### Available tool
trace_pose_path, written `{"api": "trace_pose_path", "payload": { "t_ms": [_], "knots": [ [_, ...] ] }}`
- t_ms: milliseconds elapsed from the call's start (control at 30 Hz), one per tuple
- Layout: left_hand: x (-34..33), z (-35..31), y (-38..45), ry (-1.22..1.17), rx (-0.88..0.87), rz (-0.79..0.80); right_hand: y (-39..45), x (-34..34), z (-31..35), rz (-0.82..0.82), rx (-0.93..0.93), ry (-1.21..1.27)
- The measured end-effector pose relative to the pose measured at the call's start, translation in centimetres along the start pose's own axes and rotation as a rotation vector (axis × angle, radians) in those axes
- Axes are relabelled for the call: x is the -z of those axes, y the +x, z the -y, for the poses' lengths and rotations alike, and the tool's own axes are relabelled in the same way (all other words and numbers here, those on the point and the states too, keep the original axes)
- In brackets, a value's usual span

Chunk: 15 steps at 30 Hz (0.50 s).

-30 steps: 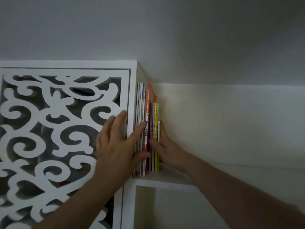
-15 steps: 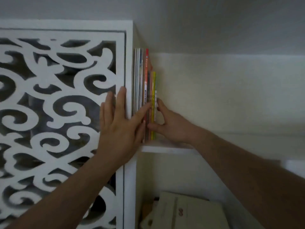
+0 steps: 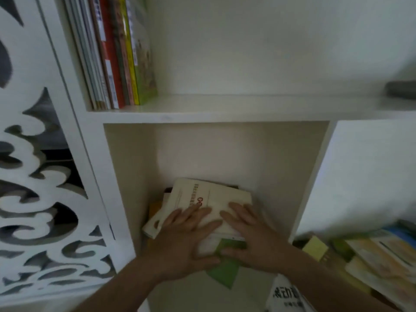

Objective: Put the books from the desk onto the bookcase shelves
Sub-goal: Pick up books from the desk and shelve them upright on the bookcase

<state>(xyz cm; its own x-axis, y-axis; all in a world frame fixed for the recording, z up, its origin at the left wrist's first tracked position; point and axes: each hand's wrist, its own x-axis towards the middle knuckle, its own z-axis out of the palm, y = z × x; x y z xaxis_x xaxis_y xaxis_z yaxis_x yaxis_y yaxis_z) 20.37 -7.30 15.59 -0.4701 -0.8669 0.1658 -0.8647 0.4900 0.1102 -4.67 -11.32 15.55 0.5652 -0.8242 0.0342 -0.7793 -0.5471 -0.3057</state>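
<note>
A row of thin upright books stands at the left end of the upper white shelf. Below it, in an open compartment, lies a stack of books topped by a cream book with red print. A green book sticks out from under the stack. My left hand lies flat on the cream book's near left part, fingers spread. My right hand lies flat on its near right part, the thumb on the green book. Neither hand grips anything.
A white carved lattice panel closes the bookcase's left side. More books lie at the lower right beyond the compartment's white divider. A white item with black print sits at the bottom edge. A dark object rests on the upper shelf's right end.
Both hands left the upright books on the upper shelf and came down onto the stack in the lower compartment. The view tilted downward.
</note>
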Motion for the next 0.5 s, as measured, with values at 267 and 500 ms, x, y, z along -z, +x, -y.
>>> {"api": "trace_pose_path", "payload": {
  "t_ms": [267,500],
  "knots": [
    [-3.9,-2.0,-3.9,-0.204,0.098,-0.728,1.4,1.2,-0.8,-0.212,0.15,-0.441],
    [-2.6,-7.4,-2.6,-1.737,1.037,-0.451,2.3,2.8,0.8,-0.089,0.155,-0.489]
  ]
}}
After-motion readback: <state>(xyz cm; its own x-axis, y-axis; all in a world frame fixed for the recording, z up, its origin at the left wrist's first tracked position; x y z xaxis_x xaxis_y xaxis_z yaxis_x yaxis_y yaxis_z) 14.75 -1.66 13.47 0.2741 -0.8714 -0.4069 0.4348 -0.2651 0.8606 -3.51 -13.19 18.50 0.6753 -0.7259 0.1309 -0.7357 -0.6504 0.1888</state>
